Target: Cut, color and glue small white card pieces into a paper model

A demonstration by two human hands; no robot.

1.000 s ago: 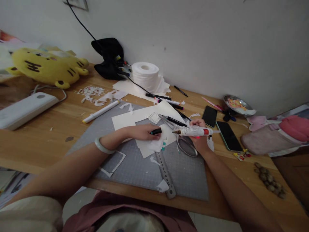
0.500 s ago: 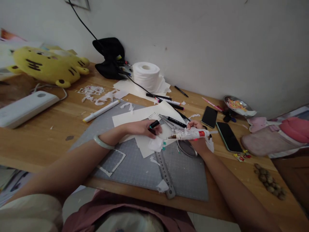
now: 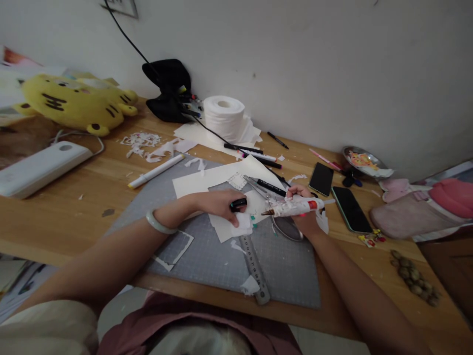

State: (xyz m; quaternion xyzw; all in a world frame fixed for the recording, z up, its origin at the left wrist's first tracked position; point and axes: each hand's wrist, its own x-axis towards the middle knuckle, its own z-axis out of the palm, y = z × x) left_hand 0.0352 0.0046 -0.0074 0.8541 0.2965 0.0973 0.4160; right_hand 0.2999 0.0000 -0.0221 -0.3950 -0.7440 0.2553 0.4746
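My left hand (image 3: 219, 204) is closed around a black marker (image 3: 238, 204), seen nearly end-on. Its fingertips come down at a small white paper piece (image 3: 244, 224), and I cannot tell whether they pinch it. My right hand (image 3: 303, 219) grips a white hot glue gun (image 3: 293, 207) by its handle, with the nozzle pointing left toward the paper piece. Small teal bits lie by that piece. Under my hands are cream paper sheets (image 3: 192, 182) on a grey cutting mat (image 3: 288, 276). A steel ruler (image 3: 254, 268) runs toward me from the paper piece.
A paper roll (image 3: 223, 118), a yellow plush toy (image 3: 74, 101) and a white power strip (image 3: 44, 165) stand at the back and left. Two phones (image 3: 320, 178), a metal bowl (image 3: 364, 160) and a pouch (image 3: 402, 212) are on the right. Several markers and paper scraps lie around.
My left hand has turned and lowered slightly toward the white paper piece. The black marker has tipped so it shows more end-on. The glue gun has shifted slightly right.
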